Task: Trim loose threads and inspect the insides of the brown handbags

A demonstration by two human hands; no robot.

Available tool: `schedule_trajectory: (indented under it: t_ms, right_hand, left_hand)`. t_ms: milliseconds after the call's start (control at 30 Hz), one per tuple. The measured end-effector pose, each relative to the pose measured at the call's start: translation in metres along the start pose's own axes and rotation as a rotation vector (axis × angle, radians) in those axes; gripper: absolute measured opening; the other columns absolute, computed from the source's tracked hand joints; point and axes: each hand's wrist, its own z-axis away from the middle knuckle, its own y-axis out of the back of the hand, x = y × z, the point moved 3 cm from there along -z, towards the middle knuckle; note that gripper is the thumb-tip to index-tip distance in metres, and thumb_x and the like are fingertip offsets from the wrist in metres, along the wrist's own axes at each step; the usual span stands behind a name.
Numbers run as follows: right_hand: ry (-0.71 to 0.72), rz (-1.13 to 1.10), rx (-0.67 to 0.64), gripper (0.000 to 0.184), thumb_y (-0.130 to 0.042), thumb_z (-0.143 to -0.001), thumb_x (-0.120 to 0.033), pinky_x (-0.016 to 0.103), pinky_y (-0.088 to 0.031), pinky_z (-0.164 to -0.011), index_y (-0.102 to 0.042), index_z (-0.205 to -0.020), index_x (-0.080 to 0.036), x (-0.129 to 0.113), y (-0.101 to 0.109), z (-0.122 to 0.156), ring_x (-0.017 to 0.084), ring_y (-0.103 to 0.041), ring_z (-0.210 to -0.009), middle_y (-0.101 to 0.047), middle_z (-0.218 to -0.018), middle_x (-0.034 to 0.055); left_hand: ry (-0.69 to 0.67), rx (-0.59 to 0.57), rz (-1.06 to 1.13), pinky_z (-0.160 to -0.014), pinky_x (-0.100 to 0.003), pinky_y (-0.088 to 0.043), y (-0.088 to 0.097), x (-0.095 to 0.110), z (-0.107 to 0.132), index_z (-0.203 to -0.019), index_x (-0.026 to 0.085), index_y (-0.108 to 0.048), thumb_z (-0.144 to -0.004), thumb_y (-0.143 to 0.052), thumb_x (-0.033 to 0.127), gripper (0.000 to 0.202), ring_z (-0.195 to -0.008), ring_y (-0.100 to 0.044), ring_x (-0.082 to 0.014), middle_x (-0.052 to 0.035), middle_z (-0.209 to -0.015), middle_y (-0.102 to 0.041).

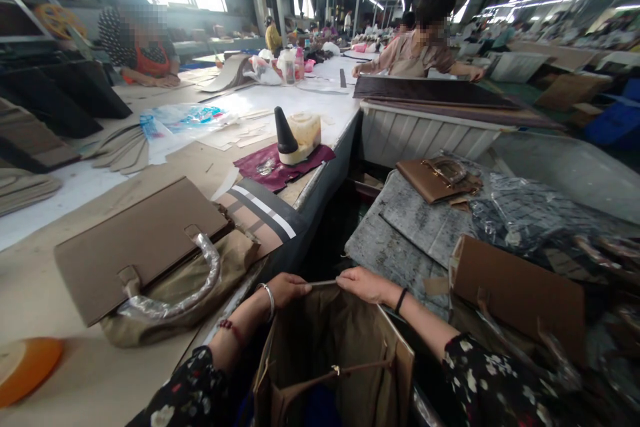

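Observation:
An unfinished handbag with a brown lining stands open in front of me, its mouth facing up. My left hand pinches the far rim of the bag near its left end. My right hand grips the same rim a short way to the right, so a pale strip of edge shows between the two. A thin brown strap with a small knot crosses the bag's opening on the near side. To the left, a taupe handbag with a plastic-wrapped handle lies on the worktable.
On the worktable sit a glue container with a black cone, a maroon cloth and an orange round object. Brown bags lie on grey padding at right. Co-workers stand beyond, by a white bin.

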Motion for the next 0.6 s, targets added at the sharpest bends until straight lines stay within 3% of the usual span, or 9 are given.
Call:
schedule_trajectory:
  t_ms: [100,333,600]
  right_hand:
    - [0.042,0.047,-0.012,0.028,-0.040,-0.080,-0.033,0.020,-0.035,-0.056,-0.060,-0.073,-0.015,-0.010,0.001,-0.004,0.011,-0.046,-0.062,-0.055,-0.066,-0.0008]
    - [0.004,0.195,-0.008,0.027,-0.042,-0.079,-0.028,0.021,-0.030,-0.049,-0.059,-0.063,-0.014,-0.014,0.001,-0.013,0.010,-0.041,-0.052,-0.050,-0.053,-0.0008]
    - [0.035,0.204,-0.025,0.026,-0.043,-0.079,-0.030,0.021,-0.036,-0.057,-0.064,-0.077,-0.015,-0.022,-0.001,-0.015,0.013,-0.052,-0.063,-0.061,-0.069,0.0022]
  left_hand:
    - [-0.001,-0.015,0.014,-0.050,-0.025,-0.036,0.000,0.001,0.003,-0.061,0.012,-0.062,-0.042,-0.072,0.046,0.041,-0.048,-0.048,-0.0119,0.0010,-0.050,-0.057]
    - [0.012,-0.041,0.051,-0.057,-0.026,-0.040,-0.002,0.003,0.006,-0.070,0.011,-0.064,-0.041,-0.071,0.039,0.041,-0.054,-0.052,-0.0133,0.0000,-0.056,-0.061]
    - [0.053,-0.023,0.017,-0.049,-0.025,-0.036,0.003,0.003,0.010,-0.062,0.012,-0.063,-0.051,-0.068,0.030,0.022,-0.046,-0.047,-0.0116,0.0009,-0.049,-0.057]
